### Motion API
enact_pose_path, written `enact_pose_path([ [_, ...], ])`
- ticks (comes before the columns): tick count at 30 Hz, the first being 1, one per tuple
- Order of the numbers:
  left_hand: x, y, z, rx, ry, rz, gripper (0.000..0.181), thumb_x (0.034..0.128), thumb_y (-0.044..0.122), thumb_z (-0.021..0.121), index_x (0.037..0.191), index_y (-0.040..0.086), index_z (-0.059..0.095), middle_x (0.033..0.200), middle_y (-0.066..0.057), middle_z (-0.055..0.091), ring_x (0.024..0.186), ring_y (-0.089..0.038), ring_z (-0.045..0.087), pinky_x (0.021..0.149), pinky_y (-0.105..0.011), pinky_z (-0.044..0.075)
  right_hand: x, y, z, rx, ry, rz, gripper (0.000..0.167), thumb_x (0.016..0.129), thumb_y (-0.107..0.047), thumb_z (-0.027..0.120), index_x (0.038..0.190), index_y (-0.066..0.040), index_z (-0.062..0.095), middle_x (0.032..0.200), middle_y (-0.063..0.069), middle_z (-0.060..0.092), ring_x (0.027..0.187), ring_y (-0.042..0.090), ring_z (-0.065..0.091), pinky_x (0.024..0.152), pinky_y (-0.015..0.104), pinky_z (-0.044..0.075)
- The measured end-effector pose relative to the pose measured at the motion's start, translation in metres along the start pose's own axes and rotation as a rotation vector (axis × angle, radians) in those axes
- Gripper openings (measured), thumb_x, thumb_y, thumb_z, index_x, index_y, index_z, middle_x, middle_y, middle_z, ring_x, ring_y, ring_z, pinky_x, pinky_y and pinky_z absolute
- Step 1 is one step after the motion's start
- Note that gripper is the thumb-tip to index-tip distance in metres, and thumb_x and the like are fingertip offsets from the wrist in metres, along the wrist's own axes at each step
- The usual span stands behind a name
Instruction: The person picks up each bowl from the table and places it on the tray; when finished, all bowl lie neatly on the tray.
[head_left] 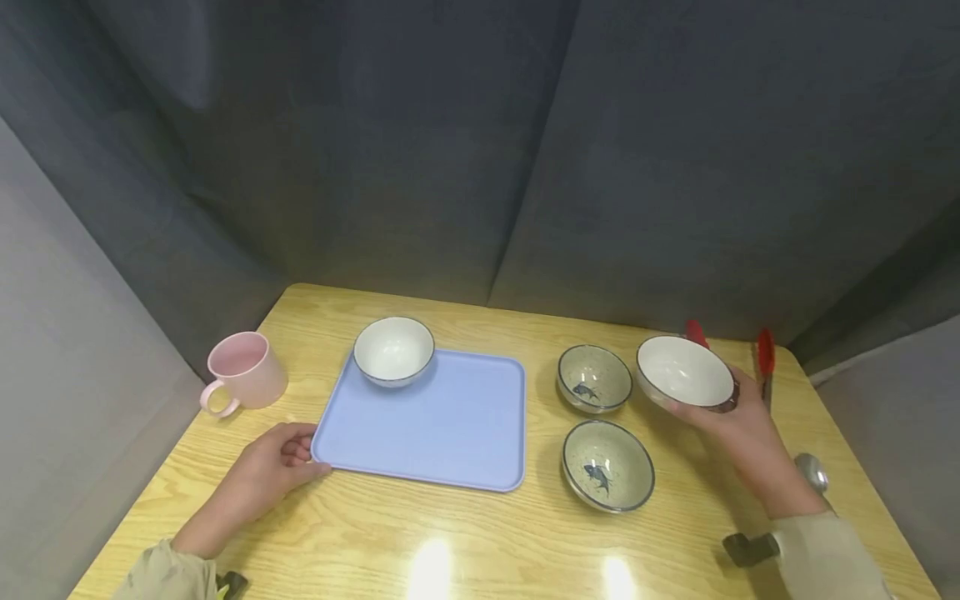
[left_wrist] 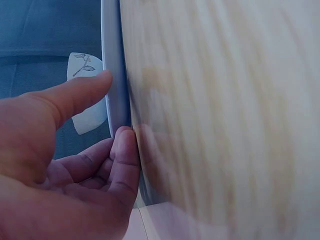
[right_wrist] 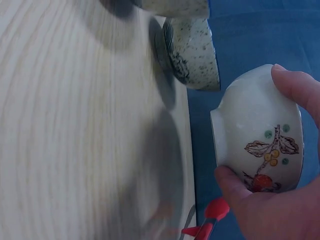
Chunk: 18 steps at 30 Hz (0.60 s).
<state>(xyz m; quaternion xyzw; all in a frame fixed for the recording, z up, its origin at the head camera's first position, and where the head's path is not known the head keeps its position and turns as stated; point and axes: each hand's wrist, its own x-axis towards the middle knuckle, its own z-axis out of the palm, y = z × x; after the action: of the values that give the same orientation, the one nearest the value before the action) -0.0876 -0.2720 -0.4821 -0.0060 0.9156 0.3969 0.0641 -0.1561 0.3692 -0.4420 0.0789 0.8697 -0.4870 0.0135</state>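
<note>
In the head view, my right hand (head_left: pixel 738 425) grips a white bowl (head_left: pixel 684 372) above the table's right side. Leaf and fruit decoration covers the outside of this bowl (right_wrist: pixel 262 130) in the right wrist view, where thumb and fingers span it from rim to foot. My left hand (head_left: pixel 273 467) holds the near left corner of a light blue tray (head_left: pixel 465 425), thumb along the front edge and curled fingers at the left side. Another white bowl (head_left: pixel 394 352) sits on the tray's far left corner. Two speckled bowls with fish drawings, one far (head_left: pixel 595 379) and one near (head_left: pixel 608 465), stand right of the tray.
A pink mug (head_left: pixel 247 371) stands at the table's left edge. Red-ended utensils (head_left: pixel 766 352) lie at the far right, partly hidden behind the held bowl and hand. A metal spoon-like end (head_left: pixel 812 472) shows beside the right forearm. Dark curtain hangs behind the table.
</note>
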Motion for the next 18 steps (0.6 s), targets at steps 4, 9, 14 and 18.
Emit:
enact_pose_path([
  [4,0.0,-0.001,0.0,-0.01,0.0,0.005,0.07,0.0905,0.017,0.095,0.146,-0.012,0.063,0.116,-0.014,0.074,0.096,-0.015,0.068,0.08,-0.018,0.06,-0.002,-0.008,0.0,0.001,-0.02,0.005,0.12,0.102,-0.035,0.083,0.178,-0.003,-0.004,0.182,0.033,0.014,0.162,0.05,0.029,0.087,0.001,0.04],
  [9,0.0,-0.001,0.001,-0.025,0.001,0.021,0.074,0.09,0.015,0.095,0.15,-0.012,0.06,0.113,-0.013,0.073,0.093,-0.011,0.066,0.079,-0.018,0.06,-0.003,-0.016,0.001,0.002,-0.029,-0.028,0.118,0.103,-0.033,0.083,0.178,-0.003,-0.003,0.182,0.032,0.014,0.163,0.051,0.029,0.089,-0.001,0.041],
  [14,0.0,-0.002,0.0,-0.022,0.0,0.026,0.073,0.0903,0.015,0.095,0.149,-0.012,0.061,0.113,-0.012,0.073,0.092,-0.011,0.066,0.078,-0.018,0.06,0.0,-0.027,0.002,0.021,-0.035,-0.059,0.114,0.102,-0.031,0.085,0.178,-0.002,0.004,0.18,0.03,0.02,0.162,0.05,0.033,0.089,0.0,0.042],
  [18,0.0,-0.002,0.001,-0.017,-0.001,0.022,0.073,0.0908,0.016,0.094,0.15,-0.011,0.061,0.114,-0.013,0.073,0.094,-0.014,0.067,0.079,-0.018,0.06,0.001,-0.037,0.005,0.029,-0.06,-0.066,0.114,0.101,-0.029,0.086,0.178,-0.002,0.005,0.18,0.029,0.019,0.163,0.051,0.032,0.089,0.0,0.043],
])
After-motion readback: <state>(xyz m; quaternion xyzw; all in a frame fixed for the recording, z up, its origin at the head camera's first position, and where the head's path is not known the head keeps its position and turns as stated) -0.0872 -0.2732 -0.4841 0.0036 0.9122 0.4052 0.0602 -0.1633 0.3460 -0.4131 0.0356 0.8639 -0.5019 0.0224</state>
